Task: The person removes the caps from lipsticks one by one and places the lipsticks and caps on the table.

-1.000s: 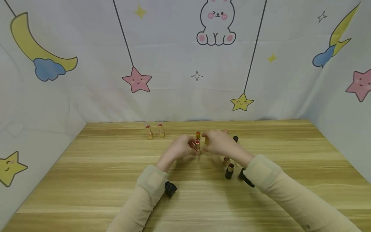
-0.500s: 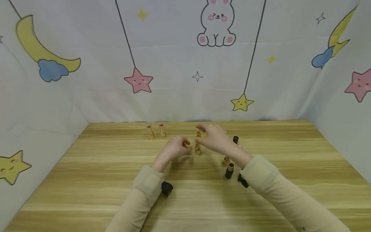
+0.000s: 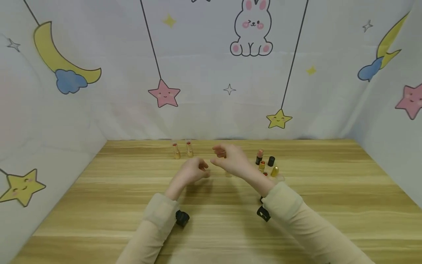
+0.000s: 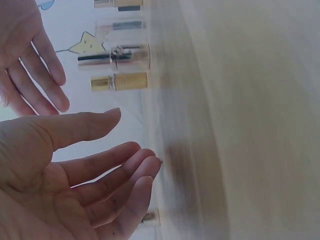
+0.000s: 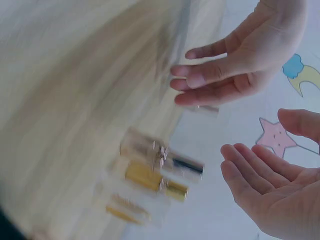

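My left hand (image 3: 190, 171) hovers over the table, fingers loosely bent and holding nothing. My right hand (image 3: 232, 159) is raised to its right, also with nothing between thumb and fingers. Behind the right hand a standing lipstick (image 3: 228, 173) is mostly hidden in the head view. The left wrist view shows a rose-gold lipstick (image 4: 132, 59) beside a yellow-gold lipstick (image 4: 131, 81), both upright and apart from the hands. To the left of the hands stand two gold lipsticks with red tips, one nearer (image 3: 176, 152) and one farther (image 3: 189, 150).
Right of my right hand stand a pink lipstick with a black base (image 3: 259, 158), a black cap (image 3: 271, 161), a gold lipstick (image 3: 262, 166) and a gold cap (image 3: 275, 171). A printed white curtain (image 3: 204, 121) closes off the wooden table's (image 3: 217, 238) back edge.
My left hand has come off the middle lipstick and drawn back left. My right hand has shifted left, across in front of the middle lipsticks. The head view has turned slightly.
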Tool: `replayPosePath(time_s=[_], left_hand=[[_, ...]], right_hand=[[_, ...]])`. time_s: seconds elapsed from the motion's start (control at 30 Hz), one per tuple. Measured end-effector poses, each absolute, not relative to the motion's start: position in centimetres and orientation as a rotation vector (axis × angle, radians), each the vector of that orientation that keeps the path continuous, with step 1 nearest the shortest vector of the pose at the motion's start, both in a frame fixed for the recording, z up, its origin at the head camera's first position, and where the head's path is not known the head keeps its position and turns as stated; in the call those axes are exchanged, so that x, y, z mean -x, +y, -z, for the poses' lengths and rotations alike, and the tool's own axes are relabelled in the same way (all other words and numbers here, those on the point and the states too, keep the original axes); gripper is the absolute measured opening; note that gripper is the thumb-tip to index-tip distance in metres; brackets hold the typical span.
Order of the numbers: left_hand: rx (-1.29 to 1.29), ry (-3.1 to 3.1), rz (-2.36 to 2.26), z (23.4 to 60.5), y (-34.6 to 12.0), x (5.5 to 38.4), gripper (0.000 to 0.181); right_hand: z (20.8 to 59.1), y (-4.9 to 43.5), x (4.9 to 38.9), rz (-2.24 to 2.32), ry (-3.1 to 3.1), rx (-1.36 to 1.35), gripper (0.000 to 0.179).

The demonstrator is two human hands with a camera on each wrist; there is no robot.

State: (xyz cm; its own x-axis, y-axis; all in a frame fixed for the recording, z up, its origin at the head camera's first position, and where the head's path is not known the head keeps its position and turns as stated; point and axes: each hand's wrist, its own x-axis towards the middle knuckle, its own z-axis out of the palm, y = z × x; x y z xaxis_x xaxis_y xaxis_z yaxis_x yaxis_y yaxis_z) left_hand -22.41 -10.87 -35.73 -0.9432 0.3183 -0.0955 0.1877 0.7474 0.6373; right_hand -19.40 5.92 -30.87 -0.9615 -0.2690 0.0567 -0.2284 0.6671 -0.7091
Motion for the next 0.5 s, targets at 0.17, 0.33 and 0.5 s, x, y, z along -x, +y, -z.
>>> replayPosePath(time_s=[0.17,0.33,0.5], left_hand=[[-0.314,2.758,-1.011,36.1,-12.6,22.7,0.034],[-0.196,2.778,-1.075,36.4,-13.9,23.4,0.039],[-0.101,2.763,-1.152,36.5,-14.8,23.9,0.048]], right_hand=[[31.7,4.4,19.8,1.309,2.759,0.365,0.048],[32.3,3.1,20.5,1.392,2.722,0.305,0.050],[32.7,2.1,21.1,1.443,2.701,0.267,0.051]])
